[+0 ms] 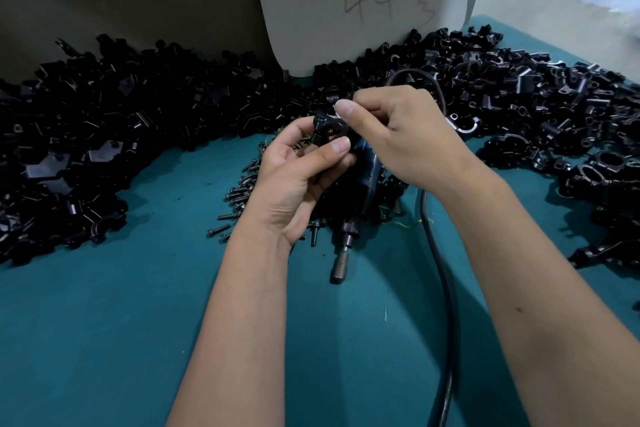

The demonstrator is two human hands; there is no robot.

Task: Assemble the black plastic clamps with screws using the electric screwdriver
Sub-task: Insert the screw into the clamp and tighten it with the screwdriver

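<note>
My left hand (298,170) grips a black plastic clamp (327,130) between thumb and fingers, held up above the table. My right hand (394,135) is just right of it, its thumb and fingers pinched together at the clamp's top edge; what they pinch is too small to see. The electric screwdriver (349,218) lies on the teal mat beneath both hands, its metal bit pointing toward me. Loose screws (242,191) are scattered in a pile under and left of my left hand.
Big heaps of black clamp parts fill the left side (104,135) and the right side (540,104). The screwdriver's black cable (446,305) runs down the teal mat (121,322). A cardboard box with a white label (360,3) stands at the back.
</note>
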